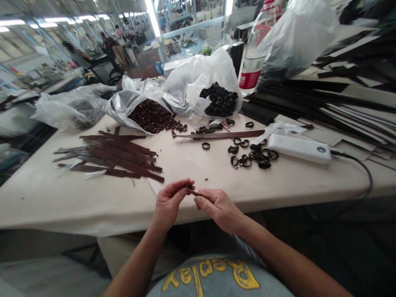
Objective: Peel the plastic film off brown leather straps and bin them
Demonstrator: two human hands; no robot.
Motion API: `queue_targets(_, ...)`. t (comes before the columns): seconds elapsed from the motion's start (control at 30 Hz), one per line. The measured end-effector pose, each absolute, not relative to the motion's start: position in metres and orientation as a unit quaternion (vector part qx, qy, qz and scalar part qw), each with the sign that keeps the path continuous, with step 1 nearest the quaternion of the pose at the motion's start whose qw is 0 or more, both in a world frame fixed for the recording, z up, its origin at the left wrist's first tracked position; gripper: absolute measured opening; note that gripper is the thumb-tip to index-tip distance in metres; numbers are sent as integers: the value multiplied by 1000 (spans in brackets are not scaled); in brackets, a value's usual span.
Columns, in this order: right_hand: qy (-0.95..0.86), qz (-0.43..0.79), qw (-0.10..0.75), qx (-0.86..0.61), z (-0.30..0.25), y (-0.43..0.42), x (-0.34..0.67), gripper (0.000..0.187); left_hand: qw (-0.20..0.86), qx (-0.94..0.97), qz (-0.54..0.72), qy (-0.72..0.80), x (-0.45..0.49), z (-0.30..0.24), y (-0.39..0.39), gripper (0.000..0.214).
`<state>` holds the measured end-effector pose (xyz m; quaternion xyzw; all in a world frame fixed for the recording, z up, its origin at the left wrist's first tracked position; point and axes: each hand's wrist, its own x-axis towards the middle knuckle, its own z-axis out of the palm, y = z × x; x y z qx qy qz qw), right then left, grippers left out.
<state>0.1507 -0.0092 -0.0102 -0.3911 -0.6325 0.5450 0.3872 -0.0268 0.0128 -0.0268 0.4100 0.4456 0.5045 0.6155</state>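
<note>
Lower ctr of frame, thin brown strip [195,192] spans the short gap btwn the hands, long axis running slightly down from L to R, w/ its lower-right end pinched btwn thumb & fingers of R hand [221,208], which is the nearer one to most of it. L hand [168,202] has a tight fingertip pinch on a small dark piece [189,186] at the strip's upper-left end; can't tell if strip goes thru it or just touches. Both hands are over the near edge of the table [93,202], below loose black loops [255,154], ctr-right.
</note>
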Motion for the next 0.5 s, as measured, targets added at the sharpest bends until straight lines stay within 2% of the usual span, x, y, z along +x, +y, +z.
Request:
queue_targets(0.17, -599, 568, 389, -409, -13, -13, 152, 32, 589, 422, 536, 434, -25, -24, 13, 23)
queue_targets(0.5, -567, 587, 393, -424, -19, -15, 153, 32, 554, 505, 521, 408, -22, -28, 8, 19)
